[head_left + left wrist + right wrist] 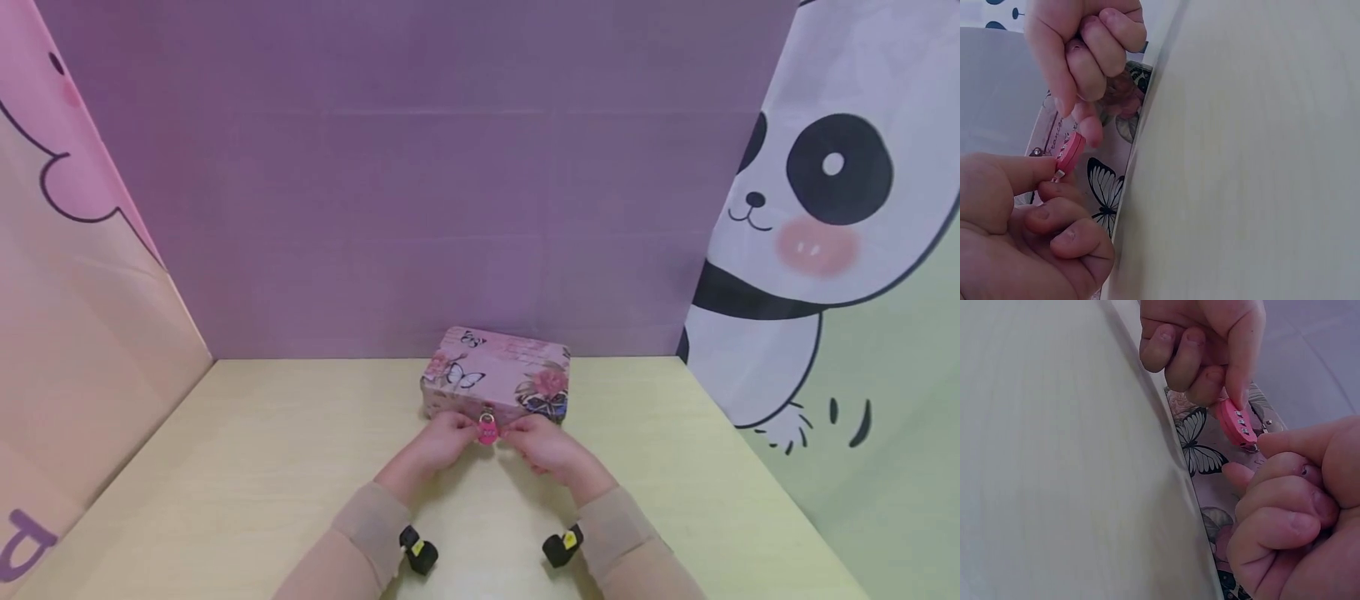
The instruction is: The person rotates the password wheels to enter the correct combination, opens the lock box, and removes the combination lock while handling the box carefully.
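Observation:
A pink combination padlock (488, 431) with number wheels hangs at the clasp on the front of a pink box (495, 371) printed with butterflies and flowers. My left hand (444, 437) pinches one end of the padlock between thumb and forefinger, its other fingers curled. From the other side, my right hand (547, 446) comes close to the padlock. In the right wrist view the thumb and forefinger of the right hand (1297, 500) stand apart beside the padlock (1236, 422), the other fingers curled. Whether they touch it is hard to see.
The box stands at the back of a pale wooden table (285, 467), close to a purple backdrop (390, 208). Printed cloth panels flank the table, one with a panda (810, 242). Black wrist cameras (420, 554) sit on both forearms.

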Motion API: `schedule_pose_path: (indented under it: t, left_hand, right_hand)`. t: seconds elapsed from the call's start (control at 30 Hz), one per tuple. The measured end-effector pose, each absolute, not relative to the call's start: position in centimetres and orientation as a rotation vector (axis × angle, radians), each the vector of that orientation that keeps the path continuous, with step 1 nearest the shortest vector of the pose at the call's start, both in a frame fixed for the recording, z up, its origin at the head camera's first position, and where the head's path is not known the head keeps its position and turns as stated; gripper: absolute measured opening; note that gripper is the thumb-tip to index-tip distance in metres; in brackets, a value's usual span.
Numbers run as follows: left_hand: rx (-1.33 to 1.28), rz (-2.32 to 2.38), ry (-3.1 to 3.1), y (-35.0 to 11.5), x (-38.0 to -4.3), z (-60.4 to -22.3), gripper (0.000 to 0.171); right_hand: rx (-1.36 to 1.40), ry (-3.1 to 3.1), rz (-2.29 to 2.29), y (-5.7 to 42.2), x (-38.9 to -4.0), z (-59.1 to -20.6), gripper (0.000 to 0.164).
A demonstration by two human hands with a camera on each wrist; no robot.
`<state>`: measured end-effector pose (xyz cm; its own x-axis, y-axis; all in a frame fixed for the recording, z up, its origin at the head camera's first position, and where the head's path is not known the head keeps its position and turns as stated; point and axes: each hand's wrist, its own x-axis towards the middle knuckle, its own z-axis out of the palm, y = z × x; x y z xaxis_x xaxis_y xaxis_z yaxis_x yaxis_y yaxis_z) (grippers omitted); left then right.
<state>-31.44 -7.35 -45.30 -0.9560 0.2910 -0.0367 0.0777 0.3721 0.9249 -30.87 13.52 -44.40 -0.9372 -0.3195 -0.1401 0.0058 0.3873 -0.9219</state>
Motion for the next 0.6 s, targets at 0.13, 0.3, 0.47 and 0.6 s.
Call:
schedule_pose_path:
  t: [0.13, 0.3, 0.47, 0.6]
  left_hand:
    - [0.300, 1.627, 2.408, -7.4, -31.4, -45.1, 0.022]
    - [0.276, 1.668, 2.376, -7.4, -31.5, -45.4, 0.022]
    - [0.295, 1.709, 2.364, -7.1, -31.5, -45.8, 0.019]
    - [0.287, 1.725, 2.358, -7.0, -31.4, -46.0, 0.017]
  right_hand:
    - [-0.292, 2.374, -1.576, 13.3, -31.0, -44.5, 0.025]
    - [-0.322, 2.348, -1.622, 12.9, -31.3, -45.0, 0.022]
    - [-0.295, 2.321, -1.637, 12.7, -31.4, -45.5, 0.022]
    - [-0.276, 2.321, -1.643, 12.6, -31.3, -45.7, 0.021]
